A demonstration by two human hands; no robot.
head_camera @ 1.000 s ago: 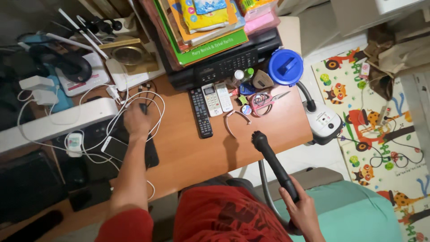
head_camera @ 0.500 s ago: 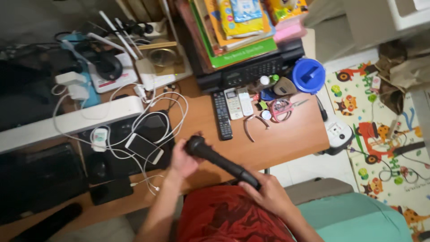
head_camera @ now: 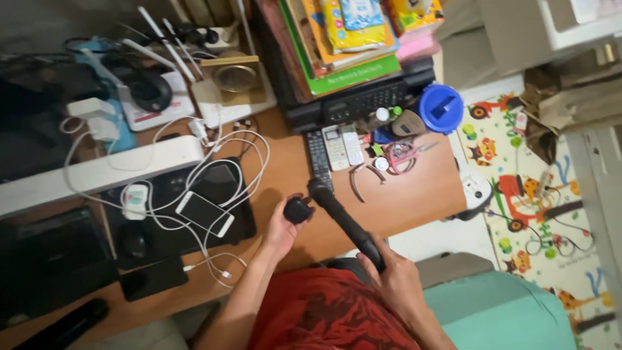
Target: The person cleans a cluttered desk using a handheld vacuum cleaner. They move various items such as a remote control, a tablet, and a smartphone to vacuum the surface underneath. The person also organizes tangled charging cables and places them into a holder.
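Observation:
My right hand (head_camera: 391, 280) grips the lower end of a black vacuum tube (head_camera: 343, 220), which slants up over the wooden desk (head_camera: 414, 194). My left hand (head_camera: 283, 223) holds a small black round attachment (head_camera: 297, 210) in its palm, just left of the tube's open tip and apart from it. A white phone (head_camera: 205, 214) lies left of that hand among white cables (head_camera: 227, 168).
Three remotes (head_camera: 335, 152), pink scissors (head_camera: 402, 155), small bottles and a blue lid (head_camera: 441, 108) sit at the desk's back, before a black printer (head_camera: 356, 97) stacked with books. A white vacuum body (head_camera: 475, 189) stands on the floor by a patterned play mat (head_camera: 538, 194).
My left hand left the cables, went to the tube's tip, and now holds the black attachment off the tube. The tube swung left, then back toward the desk's middle.

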